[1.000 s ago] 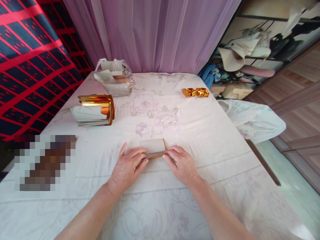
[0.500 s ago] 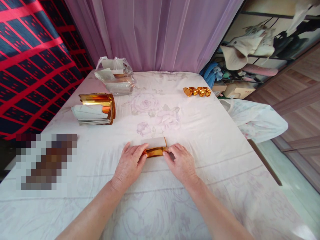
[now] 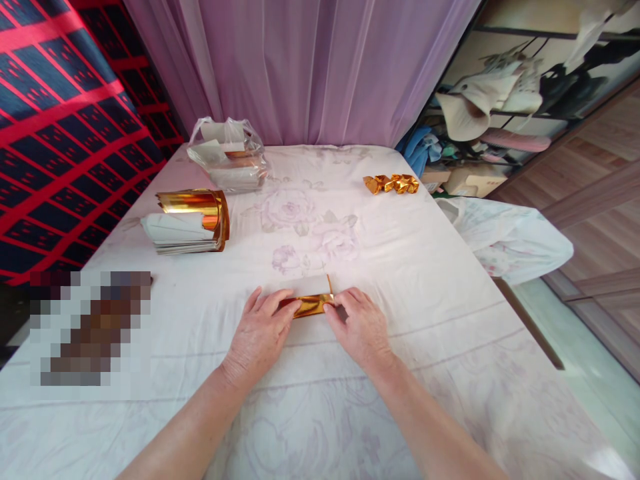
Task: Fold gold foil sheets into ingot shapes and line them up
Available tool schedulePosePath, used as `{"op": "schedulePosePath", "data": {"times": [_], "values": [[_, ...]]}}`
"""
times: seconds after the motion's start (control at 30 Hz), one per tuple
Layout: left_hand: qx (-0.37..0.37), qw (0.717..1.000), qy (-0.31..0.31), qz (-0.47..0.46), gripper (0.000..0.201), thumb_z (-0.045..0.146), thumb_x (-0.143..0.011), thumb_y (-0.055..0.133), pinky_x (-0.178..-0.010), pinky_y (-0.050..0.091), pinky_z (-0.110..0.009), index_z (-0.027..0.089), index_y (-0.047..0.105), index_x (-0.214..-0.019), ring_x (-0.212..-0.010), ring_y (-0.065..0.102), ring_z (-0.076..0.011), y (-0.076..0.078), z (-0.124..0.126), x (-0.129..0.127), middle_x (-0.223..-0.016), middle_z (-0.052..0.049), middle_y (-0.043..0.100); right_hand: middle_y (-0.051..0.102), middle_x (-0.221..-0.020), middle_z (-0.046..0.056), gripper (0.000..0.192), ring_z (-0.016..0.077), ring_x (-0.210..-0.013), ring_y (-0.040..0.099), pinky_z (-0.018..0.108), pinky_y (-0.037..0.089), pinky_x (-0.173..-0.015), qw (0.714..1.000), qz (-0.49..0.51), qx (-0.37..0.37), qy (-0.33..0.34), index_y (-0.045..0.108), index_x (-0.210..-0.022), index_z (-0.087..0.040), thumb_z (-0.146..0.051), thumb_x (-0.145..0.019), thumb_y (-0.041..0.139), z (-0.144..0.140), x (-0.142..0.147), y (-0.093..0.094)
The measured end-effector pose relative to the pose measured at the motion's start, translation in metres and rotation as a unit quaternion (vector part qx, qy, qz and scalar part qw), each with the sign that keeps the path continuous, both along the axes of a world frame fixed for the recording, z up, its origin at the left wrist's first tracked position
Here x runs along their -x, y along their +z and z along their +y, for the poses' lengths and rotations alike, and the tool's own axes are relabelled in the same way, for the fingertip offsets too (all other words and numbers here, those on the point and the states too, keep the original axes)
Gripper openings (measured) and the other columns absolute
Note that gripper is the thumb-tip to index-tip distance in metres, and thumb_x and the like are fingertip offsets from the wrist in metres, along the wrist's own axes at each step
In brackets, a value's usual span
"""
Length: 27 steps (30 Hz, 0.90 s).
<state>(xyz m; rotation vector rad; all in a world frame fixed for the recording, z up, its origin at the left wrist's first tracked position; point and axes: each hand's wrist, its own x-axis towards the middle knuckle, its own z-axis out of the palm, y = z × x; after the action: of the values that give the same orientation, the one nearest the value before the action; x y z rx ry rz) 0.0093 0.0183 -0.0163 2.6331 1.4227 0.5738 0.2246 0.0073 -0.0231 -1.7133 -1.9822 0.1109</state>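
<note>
Between my hands lies a small sheet of gold foil paper (image 3: pixel 315 305), partly folded, its shiny gold strip facing up and its white back showing beyond the fold. My left hand (image 3: pixel 265 327) grips its left end, the thumb lying across the gold strip and the fingers bent over the edge. At the right end, my right hand (image 3: pixel 363 327) pinches the paper between thumb and fingers. Both hands rest low on the cloth, and parts of the paper's ends are hidden beneath the fingers.
A curled stack of gold and white paper (image 3: pixel 187 233) stands at left, with a clear plastic bag (image 3: pixel 230 160) of more sheets behind it. Several folded gold pieces (image 3: pixel 391 184) lie at the far right. A blurred-out object (image 3: pixel 95 327) lies at the left edge. The tablecloth (image 3: pixel 320 407) is floral.
My left thumb has moved right and now presses on the gold strip, which looks flatter. My right hand has barely moved. The whole view has shifted slightly.
</note>
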Motion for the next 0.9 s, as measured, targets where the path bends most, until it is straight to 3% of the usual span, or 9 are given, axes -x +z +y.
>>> {"op": "schedulePosePath", "data": {"times": [0.3, 0.5, 0.6, 0.9], "values": [[-0.021, 1.000, -0.009, 0.020, 0.029, 0.021, -0.097, 0.047, -0.118, 0.027, -0.051, 0.023, 0.068, -0.116, -0.105, 0.065, -0.0210, 0.005, -0.003, -0.002, -0.120, -0.005, 0.071, 0.064, -0.080, 0.002, 0.010, 0.0175, -0.075, 0.060, 0.028, 0.038, -0.066, 1.000, -0.003, 0.007, -0.017, 0.060, -0.078, -0.022, -0.027, -0.087, 0.062, 0.003, 0.001, 0.001], [-0.056, 0.998, -0.005, 0.039, 0.031, 0.026, -0.098, 0.047, -0.122, 0.009, -0.059, 0.019, 0.067, -0.121, -0.127, 0.055, -0.0294, 0.008, -0.010, -0.004, -0.126, -0.005, 0.070, 0.065, -0.081, 0.002, 0.013, 0.0169, -0.075, 0.060, 0.027, 0.038, -0.066, 1.000, -0.003, 0.006, -0.029, 0.060, -0.077, -0.022, -0.028, -0.088, 0.061, 0.003, 0.002, 0.000], [-0.068, 0.996, -0.020, 0.047, 0.036, 0.031, -0.101, 0.042, -0.123, 0.003, -0.056, 0.016, 0.064, -0.126, -0.131, 0.052, -0.0286, 0.006, -0.017, -0.008, -0.131, -0.005, 0.067, 0.064, -0.081, 0.003, 0.013, 0.0168, -0.075, 0.059, 0.027, 0.038, -0.066, 0.999, -0.007, 0.005, -0.031, 0.060, -0.077, -0.022, -0.028, -0.088, 0.061, 0.003, 0.003, 0.000], [-0.048, 0.995, -0.061, 0.068, 0.050, 0.046, -0.101, 0.038, -0.117, 0.036, -0.042, 0.015, 0.058, -0.136, -0.132, 0.053, -0.0244, -0.006, -0.030, -0.019, -0.139, -0.009, 0.061, 0.064, -0.081, 0.002, 0.014, 0.0170, -0.075, 0.060, 0.028, 0.038, -0.066, 0.999, -0.013, 0.004, -0.030, 0.060, -0.077, -0.022, -0.029, -0.089, 0.060, 0.002, 0.003, 0.000]]}}
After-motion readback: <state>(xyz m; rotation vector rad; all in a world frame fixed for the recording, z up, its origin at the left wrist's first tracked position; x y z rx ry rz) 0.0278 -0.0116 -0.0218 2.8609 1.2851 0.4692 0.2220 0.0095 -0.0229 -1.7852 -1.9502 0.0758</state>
